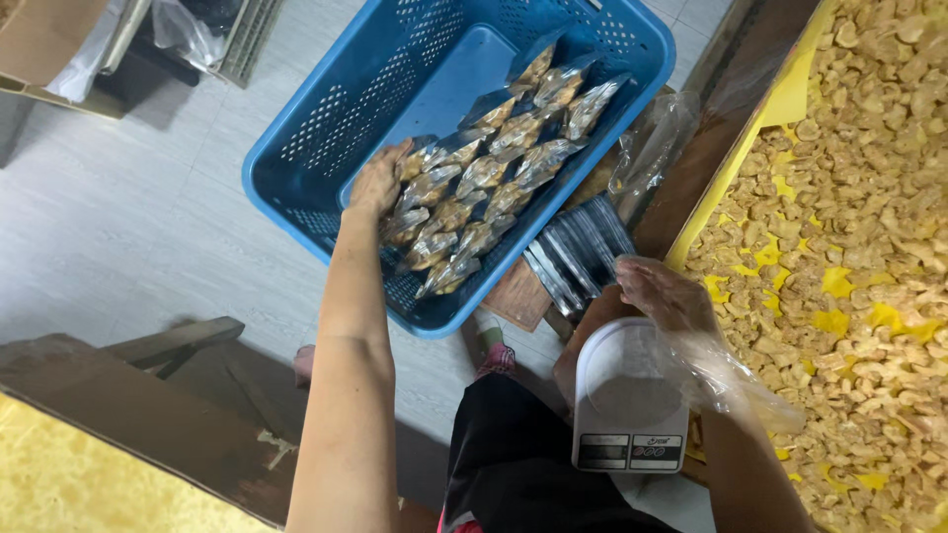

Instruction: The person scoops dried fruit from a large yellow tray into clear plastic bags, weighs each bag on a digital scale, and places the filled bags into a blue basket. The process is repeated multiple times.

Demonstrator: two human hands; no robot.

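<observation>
Down on the floor to the person's left, a blue crate (326,138) with perforated walls holds two rough rows of filled clear pouches (494,168), each showing pale golden pieces through the plastic. The left hand (378,181) reaches into the crate and lies flat, fingers together, on the near end of the rows, pressing on or setting down a pouch there; whether it actually grips one I cannot tell, since the fingers hide what is under them. Roughly half the crate floor is covered, and the far side is bare blue plastic, so by my judgement the packing is partway through.

Beside the crate, on a wooden ledge, lies a stack of flat empty pouches (578,255) (a fair number, fanned out), which suggests plenty of bags are unfilled. The right hand (664,292), wearing a loose clear plastic glove, hovers just above that stack and the top edge of a small white kitchen scale (629,400); its fingers are slightly curled and apart, holding nothing that I can make out. The scale's platform looks bare.

At the right, a yellow-lined tray (780,99) is heaped with loose cashew-like pieces (869,197), a large supply not yet bagged.
</observation>
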